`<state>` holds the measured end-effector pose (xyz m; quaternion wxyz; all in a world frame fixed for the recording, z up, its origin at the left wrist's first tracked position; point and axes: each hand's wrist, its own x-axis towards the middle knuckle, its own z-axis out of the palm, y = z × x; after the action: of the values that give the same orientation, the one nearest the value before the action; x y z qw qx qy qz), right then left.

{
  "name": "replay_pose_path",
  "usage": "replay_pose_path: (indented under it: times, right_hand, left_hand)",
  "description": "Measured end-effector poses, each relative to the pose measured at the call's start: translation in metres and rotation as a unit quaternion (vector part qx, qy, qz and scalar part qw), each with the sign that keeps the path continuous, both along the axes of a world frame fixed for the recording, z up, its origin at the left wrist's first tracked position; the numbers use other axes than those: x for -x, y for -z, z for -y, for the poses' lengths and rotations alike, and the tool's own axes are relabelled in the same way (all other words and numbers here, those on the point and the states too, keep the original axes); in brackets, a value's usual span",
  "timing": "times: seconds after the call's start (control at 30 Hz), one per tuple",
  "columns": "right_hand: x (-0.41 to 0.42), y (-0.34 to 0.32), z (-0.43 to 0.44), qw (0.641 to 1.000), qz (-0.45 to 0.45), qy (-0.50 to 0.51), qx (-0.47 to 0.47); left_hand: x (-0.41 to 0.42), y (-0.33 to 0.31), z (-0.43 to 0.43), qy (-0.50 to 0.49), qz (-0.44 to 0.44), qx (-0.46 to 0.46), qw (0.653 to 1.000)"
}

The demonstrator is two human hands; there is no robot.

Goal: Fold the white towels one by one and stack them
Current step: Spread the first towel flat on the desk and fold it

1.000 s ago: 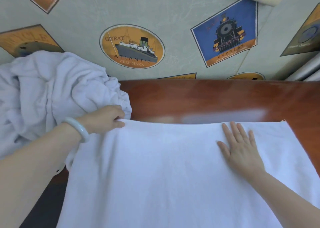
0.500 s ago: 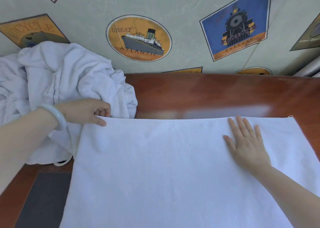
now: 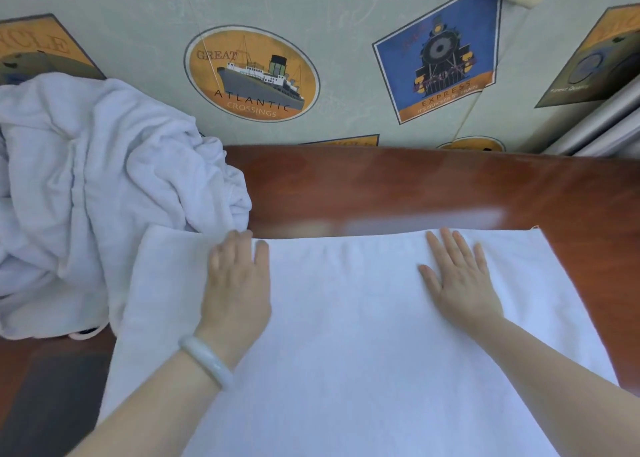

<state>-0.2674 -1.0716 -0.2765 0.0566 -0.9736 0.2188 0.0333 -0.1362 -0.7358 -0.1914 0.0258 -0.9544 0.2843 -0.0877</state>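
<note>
Broadly, the printed wall covering (image 3: 346, 23) fills the top of your view, and below it the reddish wooden table (image 3: 415, 186) runs from side to side. Spread flat on that table in front of you lies the white towel (image 3: 346, 335) you are working on. Its far edge lies straight and parallel to the table's back edge, a strip of bare wood between them. The towel reaches towards you and out of the bottom of the view, so you cannot tell its long axis for sure; the visible span runs left to right.

To your left sits the crumpled heap of unfolded towels (image 3: 86, 196), touching the flat towel's far left corner. It looks parked there to keep the folding space free.

Your left hand (image 3: 239, 283) and right hand (image 3: 457, 280) both lie palm down near the far edge, fingers straight and pointing away from you, grasping nothing. Set well apart like that, they seem to be pressing the cloth smooth and square before a fold. A pale bracelet (image 3: 207, 363) circles your left wrist.
</note>
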Motion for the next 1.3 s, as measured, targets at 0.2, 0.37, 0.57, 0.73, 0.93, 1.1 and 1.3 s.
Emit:
replay_pose_path:
  times: [0.2, 0.37, 0.57, 0.73, 0.93, 1.1, 1.3]
  right_hand:
    - [-0.002, 0.000, 0.003, 1.000, 0.009, -0.003, -0.002]
    - [-0.013, -0.001, 0.010, 1.000, -0.001, -0.016, -0.014]
    - [-0.022, -0.026, 0.010, 0.987, 0.048, -0.013, -0.153]
    - [0.110, -0.056, 0.005, 0.923, 0.287, 0.177, -0.184]
    - [0.245, -0.049, 0.053, 0.876, 0.125, 0.397, -0.242]
    - [0.228, -0.052, 0.074, 0.867, 0.062, 0.363, -0.337]
    - [0.238, -0.067, 0.086, 0.787, 0.120, 0.326, -0.510]
  left_hand:
    - [0.065, 0.062, 0.067, 0.051, -0.160, -0.037, 0.985]
    - [0.050, 0.072, 0.060, 0.036, -0.149, -0.020, 0.988]
    - [0.054, 0.069, 0.062, 0.018, -0.152, -0.004, 0.988]
    - [0.069, 0.062, 0.078, -0.032, -0.167, -0.009, 0.985]
    - [0.230, 0.054, 0.164, 0.199, -0.132, 0.056, 0.969]
    - [0.274, 0.070, 0.185, 0.153, -0.169, 0.027, 0.973]
    - [0.275, 0.068, 0.187, 0.141, -0.191, 0.015, 0.971]
